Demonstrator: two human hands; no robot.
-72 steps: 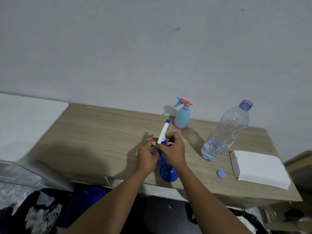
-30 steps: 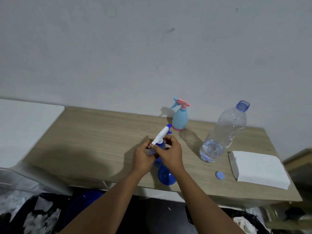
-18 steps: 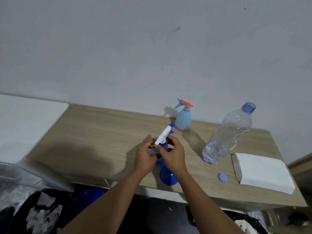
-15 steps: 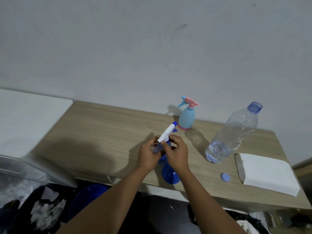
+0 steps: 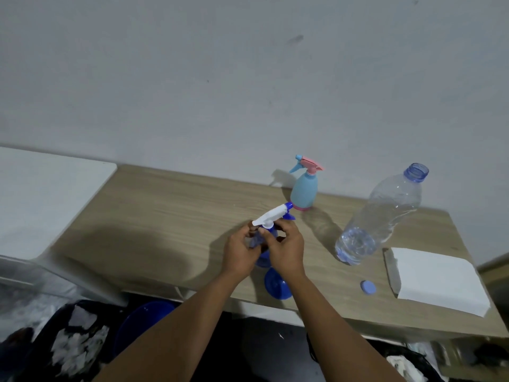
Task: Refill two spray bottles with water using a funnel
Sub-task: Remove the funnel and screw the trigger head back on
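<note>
A small blue spray bottle [image 5: 262,261] stands near the table's front edge, mostly hidden by my hands. My left hand [image 5: 240,253] grips its body. My right hand [image 5: 286,250] holds the collar under its white and blue spray head [image 5: 271,218], whose nozzle points to the back right. A blue funnel [image 5: 276,284] lies on the table just in front of my right hand. A light blue spray bottle with a pink trigger [image 5: 303,189] stands upright by the wall. An uncapped clear water bottle [image 5: 381,216], holding a little water, stands to the right.
The bottle's blue cap [image 5: 368,287] lies near the wooden table's [image 5: 165,216] front edge, beside a stack of white paper napkins [image 5: 435,279]. A white surface [image 5: 41,194] adjoins the table on the left. A blue bucket [image 5: 143,321] and black bags sit below.
The spray head has turned from pointing nearly upright to pointing toward the back right while both hands stay on the blue spray bottle. The camera has shifted slightly.
</note>
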